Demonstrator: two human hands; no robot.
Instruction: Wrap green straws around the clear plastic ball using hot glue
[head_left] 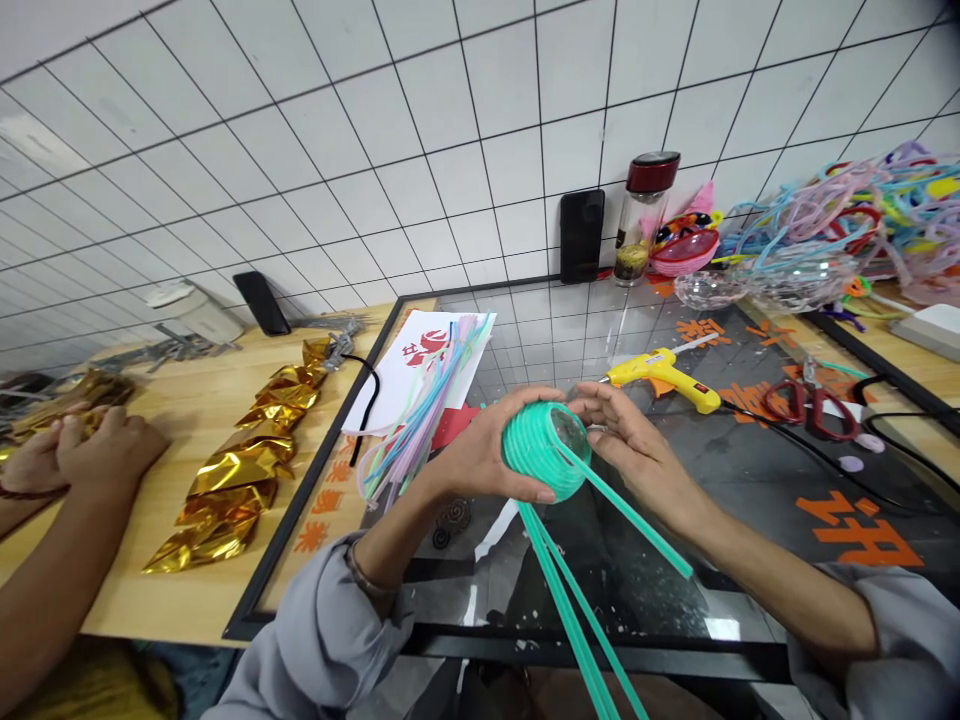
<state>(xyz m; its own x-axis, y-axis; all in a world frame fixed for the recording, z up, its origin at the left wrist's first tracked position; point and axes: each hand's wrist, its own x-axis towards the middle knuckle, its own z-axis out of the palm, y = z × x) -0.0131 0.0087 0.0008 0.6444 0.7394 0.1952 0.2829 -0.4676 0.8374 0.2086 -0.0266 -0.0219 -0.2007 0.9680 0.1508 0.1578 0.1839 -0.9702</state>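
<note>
A rounded cup shape wrapped in rows of green pipe cleaners [534,455] is held in my left hand [484,450], its fingers behind it and the thumb below. The open end of the shape faces right. Loose green strips [637,515] trail from it toward the lower right, and others hang down past the table's front edge. At the rim, my right hand [626,430] has its fingers bent close to the opening; whether they pinch a strip is hidden. Just beyond that hand lies a yellow glue gun [664,378].
Pastel pipe cleaners [427,400] lie on white paper [390,375] at left. Red-handled scissors [814,405] and black cables are at right. A phone [582,237] and glass bottle [639,230] stand behind. Another person's hands [105,450] work beside gold foil [244,470] at far left.
</note>
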